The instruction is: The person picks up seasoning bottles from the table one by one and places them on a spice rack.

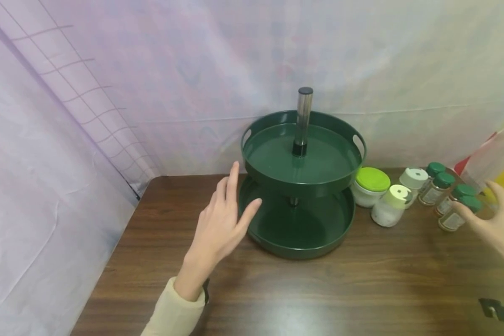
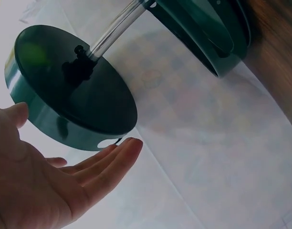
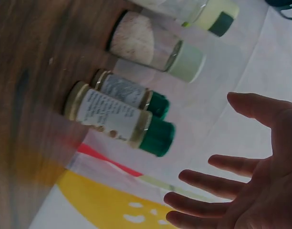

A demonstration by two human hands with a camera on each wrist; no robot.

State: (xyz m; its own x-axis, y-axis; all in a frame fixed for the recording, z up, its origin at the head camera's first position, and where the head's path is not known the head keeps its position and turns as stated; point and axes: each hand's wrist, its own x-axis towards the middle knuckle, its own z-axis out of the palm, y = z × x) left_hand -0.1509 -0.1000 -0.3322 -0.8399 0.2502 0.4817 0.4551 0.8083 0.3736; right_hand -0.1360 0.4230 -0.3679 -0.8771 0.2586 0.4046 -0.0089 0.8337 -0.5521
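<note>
A dark green two-tier round tray (image 1: 300,247) stands on the table, a metal post (image 1: 304,116) rising through its middle; both tiers hold nothing. Beside its left rim is my left hand (image 1: 218,224), fingers straight and thumb spread, with nothing in the grasp. Whether the fingertips touch the upper tier (image 2: 55,114) cannot be told. At far right, my right hand (image 1: 497,224) hovers by several spice bottles with green caps (image 3: 115,119), thumb and fingers apart, holding nothing. The right wrist view shows a gap between the hand and the two nearest bottles.
Right of the tray stand a tub with a lime-green lid (image 1: 373,179), a jar with a pale yellow cap (image 1: 388,210) and another with a pale green cap (image 1: 414,177). A yellow and red package (image 3: 103,200) lies beyond the bottles. A pale curtain (image 1: 185,70) hangs behind.
</note>
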